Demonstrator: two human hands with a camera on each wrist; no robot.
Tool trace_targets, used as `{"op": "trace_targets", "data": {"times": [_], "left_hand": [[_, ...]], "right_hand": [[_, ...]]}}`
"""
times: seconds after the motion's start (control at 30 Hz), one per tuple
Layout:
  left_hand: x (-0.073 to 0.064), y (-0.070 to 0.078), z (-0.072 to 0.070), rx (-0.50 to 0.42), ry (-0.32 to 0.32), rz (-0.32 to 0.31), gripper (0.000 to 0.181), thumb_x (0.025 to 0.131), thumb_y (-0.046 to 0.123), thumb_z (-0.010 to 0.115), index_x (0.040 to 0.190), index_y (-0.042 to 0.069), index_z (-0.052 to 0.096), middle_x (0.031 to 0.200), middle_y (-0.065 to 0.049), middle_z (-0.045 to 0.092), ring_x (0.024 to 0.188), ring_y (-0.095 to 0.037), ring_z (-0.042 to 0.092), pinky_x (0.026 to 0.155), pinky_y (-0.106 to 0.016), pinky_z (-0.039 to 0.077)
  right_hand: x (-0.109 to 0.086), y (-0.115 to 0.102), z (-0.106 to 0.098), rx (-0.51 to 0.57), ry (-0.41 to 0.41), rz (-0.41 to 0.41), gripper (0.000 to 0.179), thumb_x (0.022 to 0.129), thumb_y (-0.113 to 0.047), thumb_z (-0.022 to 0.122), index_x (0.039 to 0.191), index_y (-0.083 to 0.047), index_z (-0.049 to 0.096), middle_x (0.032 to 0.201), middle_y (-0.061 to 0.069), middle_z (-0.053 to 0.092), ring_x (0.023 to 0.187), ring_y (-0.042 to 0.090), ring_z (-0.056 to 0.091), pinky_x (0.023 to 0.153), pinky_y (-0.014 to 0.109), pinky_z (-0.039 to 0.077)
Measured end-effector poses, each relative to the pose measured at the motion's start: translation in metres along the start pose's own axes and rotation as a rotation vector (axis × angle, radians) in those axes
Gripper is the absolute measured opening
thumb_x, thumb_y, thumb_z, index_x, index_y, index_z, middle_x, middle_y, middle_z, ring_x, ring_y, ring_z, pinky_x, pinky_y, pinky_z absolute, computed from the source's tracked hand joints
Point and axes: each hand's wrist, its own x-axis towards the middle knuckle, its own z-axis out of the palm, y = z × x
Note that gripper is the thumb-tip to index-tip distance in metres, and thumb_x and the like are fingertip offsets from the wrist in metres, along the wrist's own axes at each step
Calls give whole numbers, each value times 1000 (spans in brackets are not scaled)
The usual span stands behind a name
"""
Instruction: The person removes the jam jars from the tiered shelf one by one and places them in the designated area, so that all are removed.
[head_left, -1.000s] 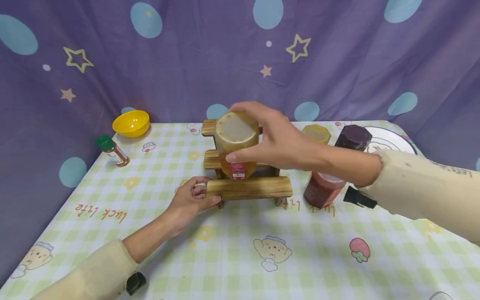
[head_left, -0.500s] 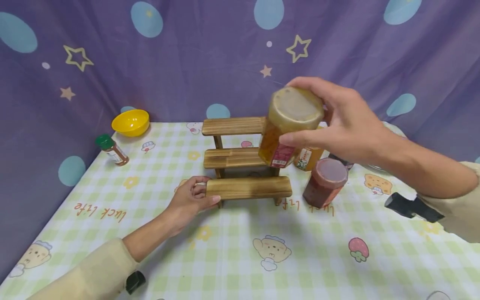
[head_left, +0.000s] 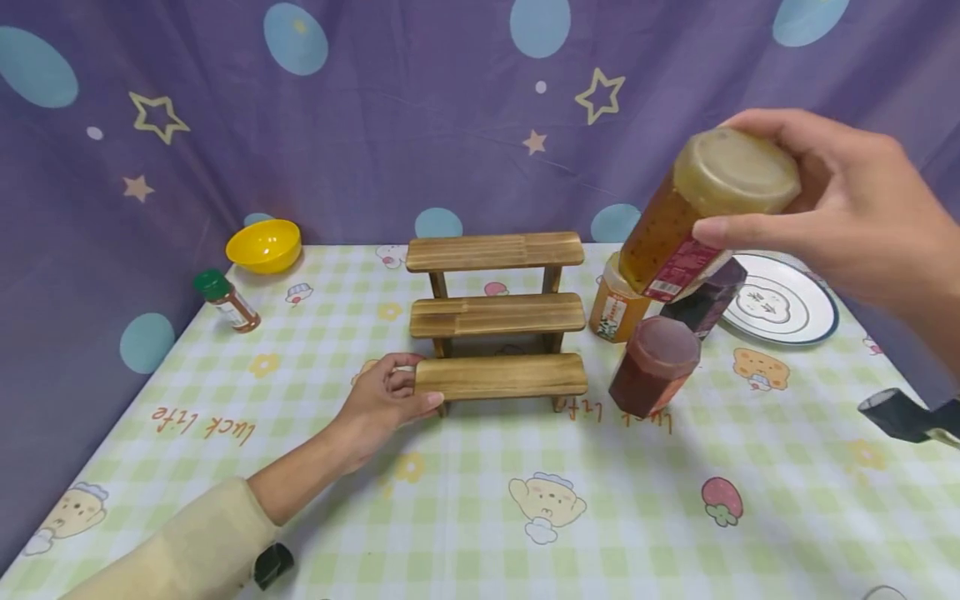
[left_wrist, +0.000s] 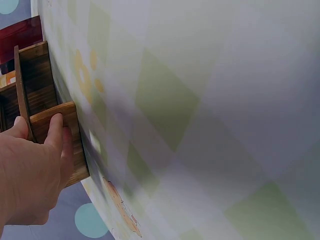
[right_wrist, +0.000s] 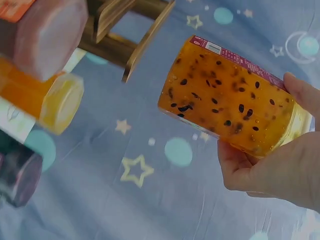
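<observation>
My right hand (head_left: 862,208) grips a jar of orange jam with dark seeds (head_left: 667,237) near its pale lid. Held in the air at the right, the jar tilts with its base toward the lower left; its seeds and maroon label show in the right wrist view. My left hand (head_left: 378,402) pinches the left end of the lowest step of a three-step wooden stand (head_left: 502,377), thumb in front. Below the raised jar stand a red jar (head_left: 652,367), a yellow-orange jar (head_left: 617,308) and a dark purple jar (head_left: 712,296), the last two partly hidden.
A white plate with a dark rim (head_left: 780,300) lies at the back right. On the far left are a yellow bowl (head_left: 264,247) and a green-capped spice bottle (head_left: 227,302). A checked cloth (head_left: 450,517) covers the table; a purple curtain (head_left: 450,125) hangs behind.
My right hand has carried the jam jar from in front of the stand up and to the right, over the other jars, tilting it more. My left hand has stayed on the stand.
</observation>
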Motion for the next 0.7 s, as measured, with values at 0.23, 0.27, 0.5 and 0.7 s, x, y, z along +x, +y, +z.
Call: {"op": "trace_targets", "data": {"times": [0.23,0.27,0.5,0.7], "left_hand": [[0,1,0,-2,1,0,61,87,-1,68,138,0,33,125,-22,54,104,-27,63,92,-35,56],[-1,1,0,-1,0,1,61,87,-1,68,138,-1,33,125,-22,54,104,-27,63,92,-34,56],[-1,1,0,-2,-12,7,61,88,0,68,138,-1,32,126,-22,54,106,-26,63,92,-34,56],[-1,1,0,-2,-8,6,61,88,-1,68,137,-1,32,125,-22,54,106,-28,63,92,-34,56]], "right_hand": [[-7,25,-22,286,64,-114,69,67,28,70,129,4,54,117,17,59,91,20,63,68,16,57],[-7,29,-25,346,63,-134,68,66,31,67,128,7,54,114,17,59,89,20,63,67,16,57],[-19,68,-46,471,133,-122,69,60,38,62,122,7,59,105,10,63,85,14,59,64,11,55],[-35,80,-49,418,171,-37,68,62,34,64,120,-3,63,104,3,64,85,8,60,65,7,53]]}}
